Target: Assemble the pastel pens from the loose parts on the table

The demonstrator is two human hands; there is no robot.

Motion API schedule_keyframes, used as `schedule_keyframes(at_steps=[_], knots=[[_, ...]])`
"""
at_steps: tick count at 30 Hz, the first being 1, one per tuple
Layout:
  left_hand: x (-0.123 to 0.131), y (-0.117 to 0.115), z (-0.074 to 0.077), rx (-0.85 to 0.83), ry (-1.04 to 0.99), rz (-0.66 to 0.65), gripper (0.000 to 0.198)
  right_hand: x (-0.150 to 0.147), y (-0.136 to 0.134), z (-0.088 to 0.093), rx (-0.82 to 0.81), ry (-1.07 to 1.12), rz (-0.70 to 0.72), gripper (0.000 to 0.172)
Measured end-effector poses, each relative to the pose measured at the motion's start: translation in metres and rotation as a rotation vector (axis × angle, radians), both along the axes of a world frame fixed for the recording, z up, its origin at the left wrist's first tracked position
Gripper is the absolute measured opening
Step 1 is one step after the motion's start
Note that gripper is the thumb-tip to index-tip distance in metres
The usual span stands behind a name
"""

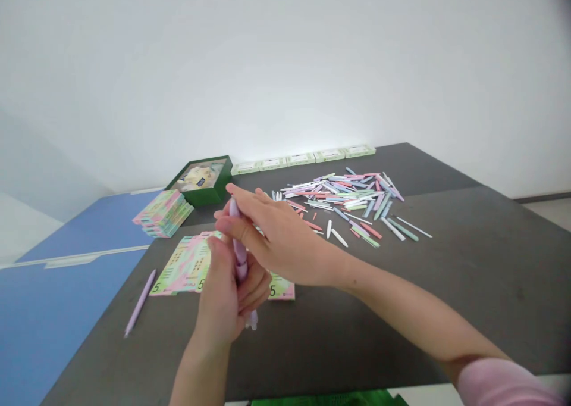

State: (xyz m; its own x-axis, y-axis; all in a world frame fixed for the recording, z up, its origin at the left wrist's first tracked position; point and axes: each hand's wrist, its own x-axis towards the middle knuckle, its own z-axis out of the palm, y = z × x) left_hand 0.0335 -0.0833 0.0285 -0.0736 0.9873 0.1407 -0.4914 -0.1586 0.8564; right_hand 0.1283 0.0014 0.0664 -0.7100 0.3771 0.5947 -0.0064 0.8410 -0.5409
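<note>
Between my two hands a lilac pen [239, 252] stands nearly upright above the table's front half. The fingers of my left hand [229, 293] wrap round its lower part, and its clear-looking tip sticks out below. My right hand [272, 227] closes on the upper end, thumb against the barrel and fingers behind it. Part of the pen is hidden by my fingers. A second lilac pen [140, 303] lies on the table to the left. Beneath and behind my hands are flat printed cards [185, 265] in green and pink, marked with a 5.
A heap of pastel pen parts [352, 197] spreads over the dark table [401, 322] at right. Behind stand a green box [222, 183] holding packets, a stack of small boxes [163, 214], and a row of pale green boxes [301, 159] along the wall.
</note>
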Motion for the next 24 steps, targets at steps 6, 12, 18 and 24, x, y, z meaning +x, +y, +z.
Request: schedule_keyframes(at_steps=[6, 12, 18, 24], knots=[[0.003, 0.003, 0.01, 0.041, 0.086, 0.089, 0.056, 0.003, 0.005, 0.017, 0.053, 0.012, 0.07, 0.034], [-0.005, 0.005, 0.008, 0.176, 0.05, -0.019, 0.046, 0.002, 0.006, 0.017, -0.231, 0.106, 0.195, 0.049], [-0.014, 0.0, 0.001, 0.167, -0.158, -0.452, 0.041, 0.001, 0.032, 0.015, -0.695, 0.108, 0.752, 0.017], [-0.011, 0.0, 0.004, 0.179, -0.119, -0.484, 0.044, 0.004, 0.022, 0.023, -0.618, 0.064, 0.649, 0.006]])
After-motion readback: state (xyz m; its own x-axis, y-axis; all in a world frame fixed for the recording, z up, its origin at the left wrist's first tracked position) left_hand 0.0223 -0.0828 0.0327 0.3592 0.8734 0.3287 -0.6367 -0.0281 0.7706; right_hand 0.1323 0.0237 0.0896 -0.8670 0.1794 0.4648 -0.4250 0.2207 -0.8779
